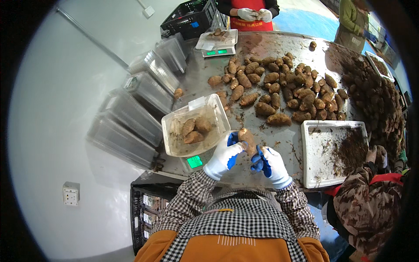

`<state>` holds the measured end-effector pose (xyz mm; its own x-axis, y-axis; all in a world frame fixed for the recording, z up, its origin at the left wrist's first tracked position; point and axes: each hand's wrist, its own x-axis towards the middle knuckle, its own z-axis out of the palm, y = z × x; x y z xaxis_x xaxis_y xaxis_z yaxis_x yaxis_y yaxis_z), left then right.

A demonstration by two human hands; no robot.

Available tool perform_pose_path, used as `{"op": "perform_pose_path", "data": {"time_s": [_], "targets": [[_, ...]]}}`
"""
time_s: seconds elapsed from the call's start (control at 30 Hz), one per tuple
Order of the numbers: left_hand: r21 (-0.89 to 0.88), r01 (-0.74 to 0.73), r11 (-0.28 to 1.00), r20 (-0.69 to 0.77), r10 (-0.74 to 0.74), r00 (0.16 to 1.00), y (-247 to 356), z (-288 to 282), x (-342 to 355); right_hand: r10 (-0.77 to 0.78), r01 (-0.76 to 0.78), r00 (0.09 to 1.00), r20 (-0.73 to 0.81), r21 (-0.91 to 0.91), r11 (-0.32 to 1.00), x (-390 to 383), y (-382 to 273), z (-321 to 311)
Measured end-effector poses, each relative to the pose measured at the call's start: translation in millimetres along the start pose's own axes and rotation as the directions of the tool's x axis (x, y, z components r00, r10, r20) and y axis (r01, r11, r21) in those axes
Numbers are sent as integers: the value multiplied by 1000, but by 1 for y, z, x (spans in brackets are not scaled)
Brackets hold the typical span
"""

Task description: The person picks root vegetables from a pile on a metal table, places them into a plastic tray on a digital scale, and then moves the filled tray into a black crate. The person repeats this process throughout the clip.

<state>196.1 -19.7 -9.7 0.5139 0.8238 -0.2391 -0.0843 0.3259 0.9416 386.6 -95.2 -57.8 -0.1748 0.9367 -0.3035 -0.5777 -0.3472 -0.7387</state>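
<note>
The tuber (pixel 247 139) is held above the table (pixel 283 136), just right of the tub (pixel 208 143). Its long axis runs away from the person, the far end leaning slightly towards the tub. The left hand (pixel 226 155), between tub and tuber, grips its left side; the right hand (pixel 269 163) has its fingers curled at the near end, gripping or merely touching, I cannot tell. Under the tub sits a scale (pixel 194 162); left of it, clear boxes (pixel 126 139); beyond it and rightward, a pile (pixel 301 89); far right, a white tray (pixel 316 153).
</note>
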Motion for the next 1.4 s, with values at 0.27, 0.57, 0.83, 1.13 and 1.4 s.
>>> {"op": "perform_pose_path", "data": {"time_s": [0.27,0.57,0.83,1.13,1.4], "targets": [[-514,-13,857,9,21,1000,-22,-4,0,-284,228,954,-99,-379,897,-7,-7,18],[-337,35,941,5,-36,999,-5,17,-10,-672,387,690,270,-922,27,-3,-10,32],[-147,-83,986,-46,77,996,-2,-11,-15,-282,271,950,135,92,958,-5,-5,13],[304,-273,913,103,253,962,15,-2,-13,-207,211,956,208,5,977,-2,2,18],[930,-157,334,-124,683,720,22,-35,-2,-251,99,952,-174,-603,792,10,11,12]]}}
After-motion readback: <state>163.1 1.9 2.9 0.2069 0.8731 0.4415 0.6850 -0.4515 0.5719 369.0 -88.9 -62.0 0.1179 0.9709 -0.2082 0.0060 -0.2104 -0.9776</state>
